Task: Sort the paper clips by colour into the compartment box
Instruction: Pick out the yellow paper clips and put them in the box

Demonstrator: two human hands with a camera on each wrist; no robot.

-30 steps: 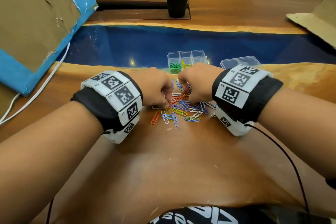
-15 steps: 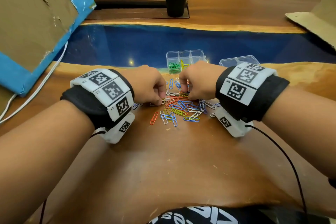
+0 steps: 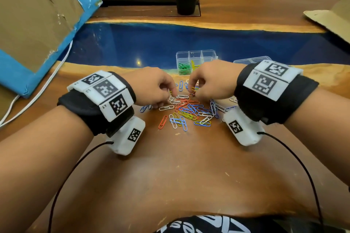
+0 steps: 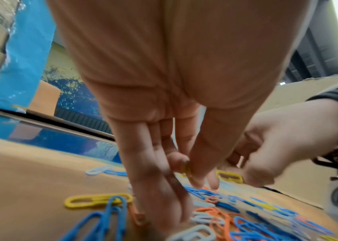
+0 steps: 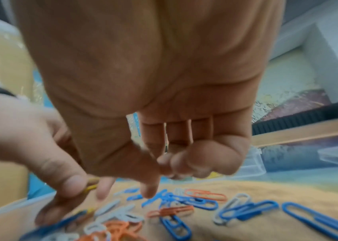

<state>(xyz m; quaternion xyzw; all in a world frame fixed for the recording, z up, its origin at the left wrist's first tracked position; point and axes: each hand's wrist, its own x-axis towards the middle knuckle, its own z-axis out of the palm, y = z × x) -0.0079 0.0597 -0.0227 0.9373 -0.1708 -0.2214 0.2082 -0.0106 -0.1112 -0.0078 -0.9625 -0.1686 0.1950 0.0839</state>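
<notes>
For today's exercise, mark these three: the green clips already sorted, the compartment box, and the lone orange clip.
green clips (image 3: 184, 67): head view, middle of the bunch.
compartment box (image 3: 209, 53): head view, far rim.
orange clip (image 3: 162, 122): head view, mid-length.

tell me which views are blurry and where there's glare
Head view: sharp, with a small glare spot on the blue resin strip. Left wrist view: loose paper clips soft. Right wrist view: right hand and left hand motion-blurred.

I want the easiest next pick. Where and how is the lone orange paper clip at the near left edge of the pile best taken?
Pinch the orange paper clip across its two long sides, coming straight down. It lies flat on the table, apart from the pile, nothing overlapping it.
</notes>
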